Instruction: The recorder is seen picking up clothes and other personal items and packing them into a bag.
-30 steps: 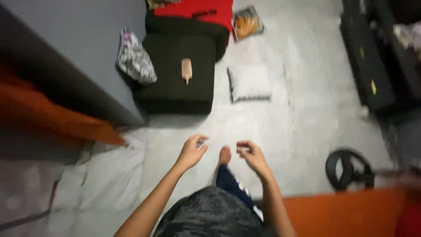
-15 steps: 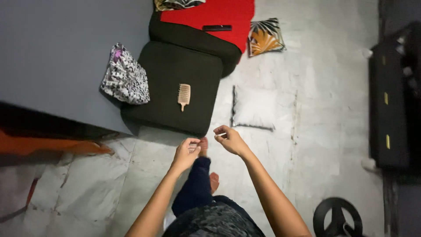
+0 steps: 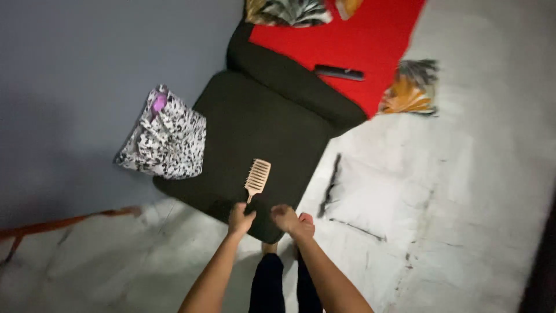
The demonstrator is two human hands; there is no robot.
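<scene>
Comb (image 3: pixel 257 178), wooden and wide-toothed, lies on the black cushion (image 3: pixel 255 133) near its front edge, handle towards the person. Left hand (image 3: pixel 240 219) reaches just below that handle, fingers curled, holding nothing; right hand (image 3: pixel 286 219) hovers loosely closed beside it. Judging by this, it's the reach-in, and closing on the handle comes next.

Wooden comb (image 3: pixel 257 178), matt cloth cushion (image 3: pixel 260 133)

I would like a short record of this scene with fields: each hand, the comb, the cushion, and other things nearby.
left hand: over the near edge of the black cushion, just below the comb's handle; grip cannot be told
right hand: beside the left, over the same edge; fingers curled
comb: light wooden, wide teeth, lies flat on the cushion
black cushion: on the pale floor
spotted bag: leans at the cushion's left side
red mat: behind, with a dark remote on it
white pillow: on the floor, right of the cushion
</scene>
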